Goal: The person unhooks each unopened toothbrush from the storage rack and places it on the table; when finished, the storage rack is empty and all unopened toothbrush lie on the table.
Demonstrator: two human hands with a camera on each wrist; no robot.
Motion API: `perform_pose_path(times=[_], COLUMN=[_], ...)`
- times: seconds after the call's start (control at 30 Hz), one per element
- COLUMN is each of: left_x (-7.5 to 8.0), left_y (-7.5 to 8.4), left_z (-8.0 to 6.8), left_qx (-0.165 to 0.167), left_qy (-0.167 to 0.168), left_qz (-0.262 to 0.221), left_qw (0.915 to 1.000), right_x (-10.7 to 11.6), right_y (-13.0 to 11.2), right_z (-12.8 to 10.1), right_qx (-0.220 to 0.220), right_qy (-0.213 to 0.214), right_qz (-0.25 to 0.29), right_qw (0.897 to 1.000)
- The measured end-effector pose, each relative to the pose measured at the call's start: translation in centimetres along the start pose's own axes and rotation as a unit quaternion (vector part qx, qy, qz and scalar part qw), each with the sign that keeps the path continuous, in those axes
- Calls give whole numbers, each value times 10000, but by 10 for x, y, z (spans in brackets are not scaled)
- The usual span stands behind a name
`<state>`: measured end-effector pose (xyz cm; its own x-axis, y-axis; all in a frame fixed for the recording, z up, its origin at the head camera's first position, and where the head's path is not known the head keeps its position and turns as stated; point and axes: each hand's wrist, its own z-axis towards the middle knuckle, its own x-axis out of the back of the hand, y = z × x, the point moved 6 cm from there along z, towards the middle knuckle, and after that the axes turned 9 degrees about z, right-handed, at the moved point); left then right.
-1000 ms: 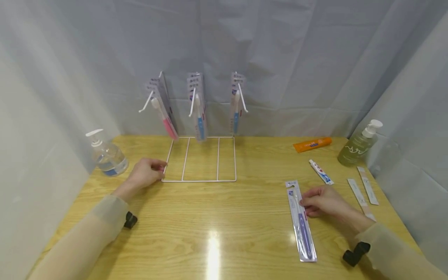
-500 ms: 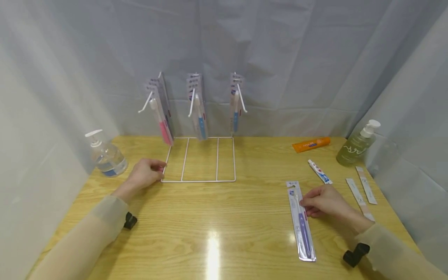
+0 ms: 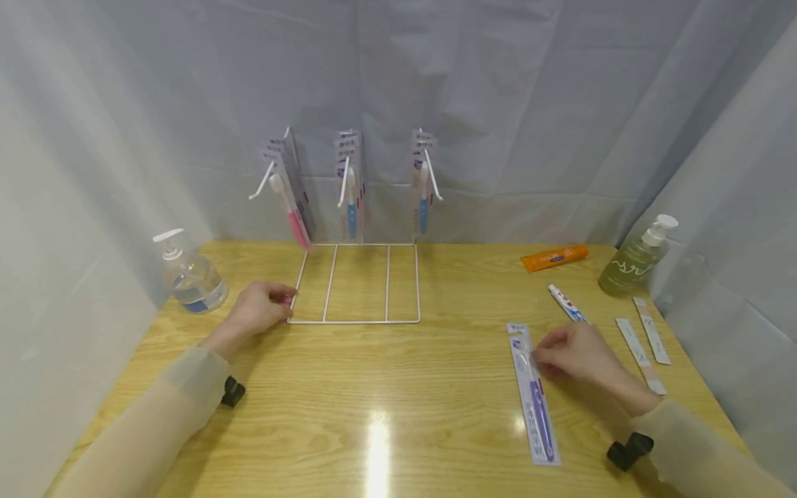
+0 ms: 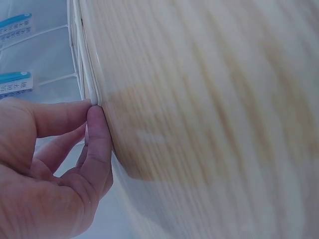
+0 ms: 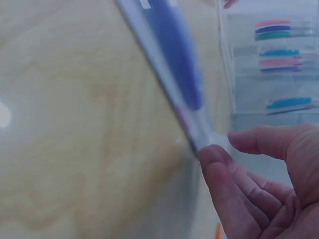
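Head view shows me my right hand [image 3: 575, 356] pinching the upper edge of a packaged toothbrush [image 3: 533, 394], the one with a purple handle, which lies flat on the table [image 3: 386, 401] near its right front. The right wrist view confirms it: thumb and fingers [image 5: 224, 169] close on the end of the pack. My left hand [image 3: 258, 308] pinches the front left corner of the white wire rack [image 3: 355, 283], thumb and forefinger [image 4: 97, 144] curled against the wire. As I judge it, the rack's three hooks already carry packs of toothbrushes [image 3: 349, 194], while this purple one is not yet lifted off the wood and has the whole way to the hooks left. Loose on the right lie an orange tube [image 3: 555, 256], a small white tube [image 3: 568, 303] and two thin sachets [image 3: 644, 342]. A green pump bottle [image 3: 635, 257] stands far right, a clear pump bottle [image 3: 187, 273] far left. Pale wood grain, glossy under a lamp glare; grey cloth hangs all round
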<state>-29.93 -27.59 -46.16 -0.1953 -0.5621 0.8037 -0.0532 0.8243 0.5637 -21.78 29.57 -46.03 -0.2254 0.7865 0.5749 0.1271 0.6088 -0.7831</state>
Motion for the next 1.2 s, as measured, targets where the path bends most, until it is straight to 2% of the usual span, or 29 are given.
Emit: perform_pose_path(times=[0.1,0.33,0.43,0.53,0.7,1.0,1.1,1.2], left_x=[-1,-1,-1,-1,-1,-2,-2,-1], left_y=[0,-2,-1,-1,-1,-2,-1,0], left_z=[1,0,0,0,0,0,-1,0], left_qx=[11,96,108,69,20,63,105,88], left_qy=[8,-12,-23,-24,18,22,29,39], left_qz=[7,-106,-97,-68,23,69,60,86], left_qw=[10000,9999,9999,10000,10000,10000,9999,9999], right_x=[4,12,16,19,23,15,12,9], right_y=[-16,-67,-93,-118,-158,-213,-227,-238], right_z=[4,23,36,53,85,134,144,150], right_qx=[393,992,1346,1610,1935,2460,2504,2503], right_qy=[95,252,342,402,654,962,1053,1165], right_qz=[-121,193,169,397,1100,2179,2309,2287], right_qw=[9991,9946,9902,9853,9727,9395,9343,9335])
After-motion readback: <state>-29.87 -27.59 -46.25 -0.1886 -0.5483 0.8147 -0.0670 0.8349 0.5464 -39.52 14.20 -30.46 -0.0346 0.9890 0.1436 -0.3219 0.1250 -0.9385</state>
